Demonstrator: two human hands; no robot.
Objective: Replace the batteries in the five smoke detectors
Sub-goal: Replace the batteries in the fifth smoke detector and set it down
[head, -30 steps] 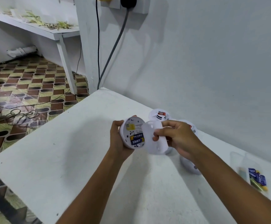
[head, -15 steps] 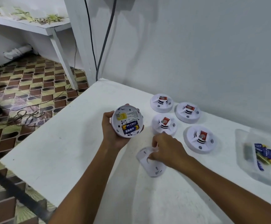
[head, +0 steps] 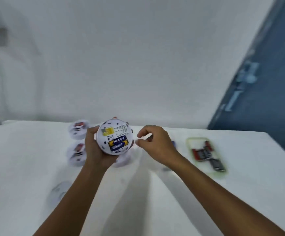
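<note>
My left hand [head: 94, 150] grips a white round smoke detector [head: 114, 136] with its open back facing me, where a blue and yellow battery [head: 118, 143] sits in its slot. My right hand [head: 155, 143] hovers just right of the detector, fingers loosely curled and holding nothing. The detector's removed back plate [head: 57, 193] lies on the white table [head: 155, 193] at lower left. Other detectors lie blurred behind my left hand, one at the back [head: 78, 132], one nearer [head: 75, 154] and one [head: 123, 160] partly hidden under the held one.
A clear tray [head: 206, 156] holding red and black batteries lies on the table to the right. The white wall runs right behind the table. A dark blue door [head: 265, 99] stands at far right. The picture is motion-blurred.
The view swung right. My right hand let go of the back plate on the table and rose beside the held detector. A tray of red and black batteries came into view.
</note>
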